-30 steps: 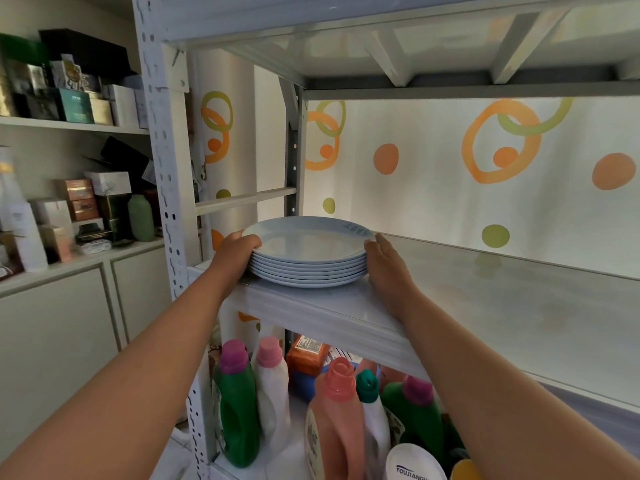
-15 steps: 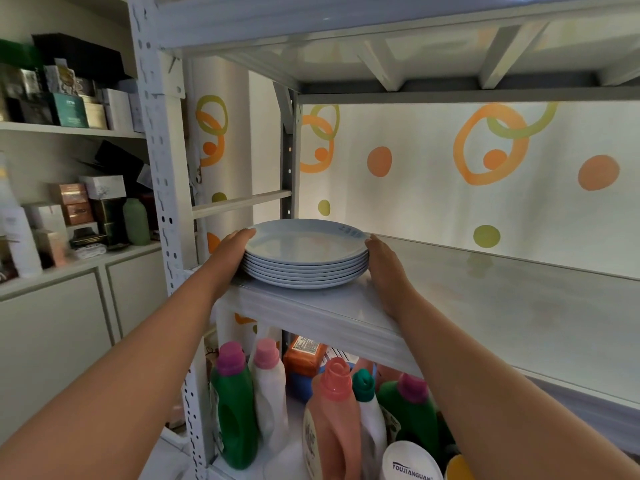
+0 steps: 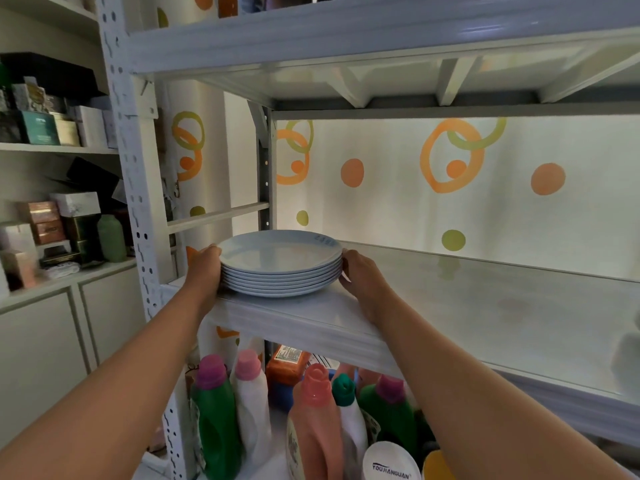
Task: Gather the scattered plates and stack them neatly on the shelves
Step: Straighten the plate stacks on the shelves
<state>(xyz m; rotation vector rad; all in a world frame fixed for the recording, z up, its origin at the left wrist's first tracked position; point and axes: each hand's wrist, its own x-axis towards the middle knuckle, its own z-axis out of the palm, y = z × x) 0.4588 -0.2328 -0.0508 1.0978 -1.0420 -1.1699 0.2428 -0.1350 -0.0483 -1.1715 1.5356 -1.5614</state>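
Centre frame: left hand [image 3: 204, 270] and right hand [image 3: 360, 277], fingers curled, grasp stacked round glossy plates [image 3: 277, 261] on smooth white shelf [image 3: 311, 315].

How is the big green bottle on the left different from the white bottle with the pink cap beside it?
The green bottle has a green body, the white bottle a white one. The green bottle's cap is purple, the white bottle's is pink. The green bottle stands left of the white bottle. Both stand upright, side by side, under the shelf that holds the plates.
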